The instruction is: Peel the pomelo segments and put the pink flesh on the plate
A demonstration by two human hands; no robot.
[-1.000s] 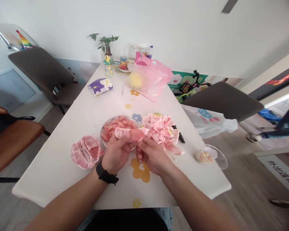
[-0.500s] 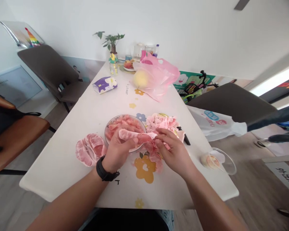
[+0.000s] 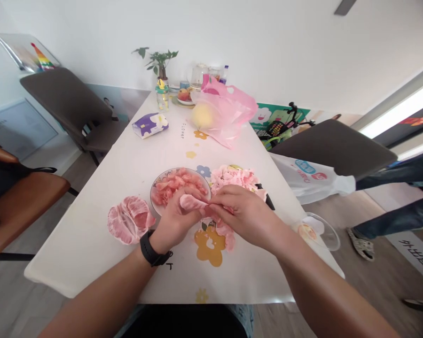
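My left hand [image 3: 179, 220], a dark watch on its wrist, is closed round a pink pomelo segment [image 3: 191, 203] in front of the plate's near edge. My right hand [image 3: 241, 209] pinches the other end of the segment, its fingertips close to the left thumb. Behind the left hand, a patterned plate [image 3: 152, 199] bears peeled red pomelo flesh [image 3: 178, 181]. The larger piece of pomelo [image 3: 129, 219] lies to the left, its membranes on. Pale pink peelings [image 3: 232, 177] are heaped behind the right hand, and some membrane scraps [image 3: 227, 237] lie below it.
A dark knife handle [image 3: 270, 203] sticks out by the peelings. At the right edge stands a clear plastic container [image 3: 324, 230]. Farther back are a tissue pack [image 3: 150, 125], a pink plastic bag [image 3: 229, 110] and a potted plant [image 3: 161, 63]. A person's leg [image 3: 398, 218] shows at right.
My right hand has turned and moved left, closer to the left hand. Less of the segment shows between them now. The view has shifted slightly, and a person's foot has come into sight at right.
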